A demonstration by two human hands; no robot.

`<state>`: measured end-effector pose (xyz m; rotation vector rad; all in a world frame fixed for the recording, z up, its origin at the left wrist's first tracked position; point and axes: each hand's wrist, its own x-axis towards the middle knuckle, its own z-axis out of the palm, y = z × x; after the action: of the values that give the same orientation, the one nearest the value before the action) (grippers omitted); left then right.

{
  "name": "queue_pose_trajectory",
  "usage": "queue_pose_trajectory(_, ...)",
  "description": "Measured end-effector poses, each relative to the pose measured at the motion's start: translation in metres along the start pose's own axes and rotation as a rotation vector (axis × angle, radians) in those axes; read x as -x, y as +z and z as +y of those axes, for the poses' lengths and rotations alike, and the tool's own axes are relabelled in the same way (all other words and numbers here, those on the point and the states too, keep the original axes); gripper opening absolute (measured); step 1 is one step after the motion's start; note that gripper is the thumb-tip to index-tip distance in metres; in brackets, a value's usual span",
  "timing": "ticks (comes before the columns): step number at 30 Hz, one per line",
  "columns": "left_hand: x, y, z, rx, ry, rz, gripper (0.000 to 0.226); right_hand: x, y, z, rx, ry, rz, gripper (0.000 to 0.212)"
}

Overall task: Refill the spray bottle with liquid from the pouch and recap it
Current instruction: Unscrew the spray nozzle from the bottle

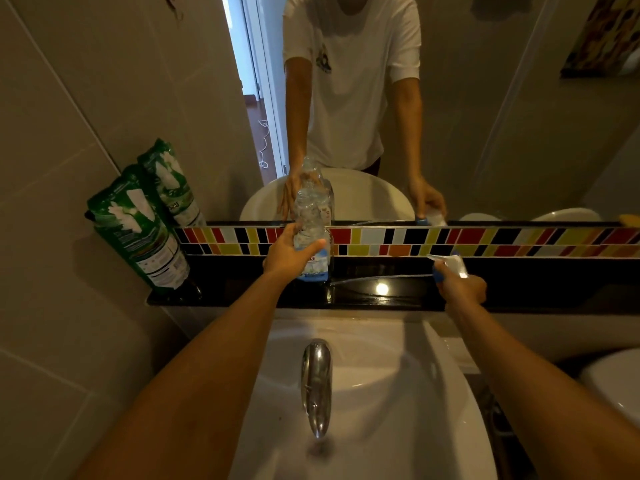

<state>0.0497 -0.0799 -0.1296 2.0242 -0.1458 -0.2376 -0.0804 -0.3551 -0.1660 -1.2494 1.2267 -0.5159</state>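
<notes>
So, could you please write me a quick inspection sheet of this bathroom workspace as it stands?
Surface: glossy black shelf above a white sink; lamp glare on it.
Job's things: clear bottle upright on the shelf, cap off; spray head off the bottle, its tube trailing left; green pouch leaning on the left wall, untouched.
Clutter: nothing seen.
Grippers: left hand wrapped round the bottle; right hand holding the spray head.
Cables: a white cord, seen only in the mirror.
Surroundings: tap, coloured tile strip, grey wall tiles.
</notes>
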Motion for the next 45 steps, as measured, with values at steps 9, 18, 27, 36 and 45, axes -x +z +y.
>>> queue_pose_trajectory(9,-0.001,0.000,-0.001,0.014,0.003,0.000,0.072,0.001,-0.006,0.014,0.626,-0.333,0.024,0.065)
queue_pose_trajectory(18,-0.001,0.000,0.000,0.018,0.004,-0.003,0.073,0.006,-0.010,0.024,0.704,-0.388,0.078,0.062)
queue_pose_trajectory(27,-0.001,-0.001,0.005,-0.047,0.020,-0.009,0.076,0.014,-0.014,0.021,0.641,-0.419,0.068,0.061)
queue_pose_trajectory(36,0.011,-0.012,0.010,-0.029,0.106,-0.014,0.087,0.045,0.002,-0.019,0.564,-0.667,0.021,0.043)
queue_pose_trajectory(45,0.056,-0.089,-0.007,-0.124,0.198,0.509,0.050,0.146,0.080,-0.023,0.495,-1.267,-0.564,0.021)
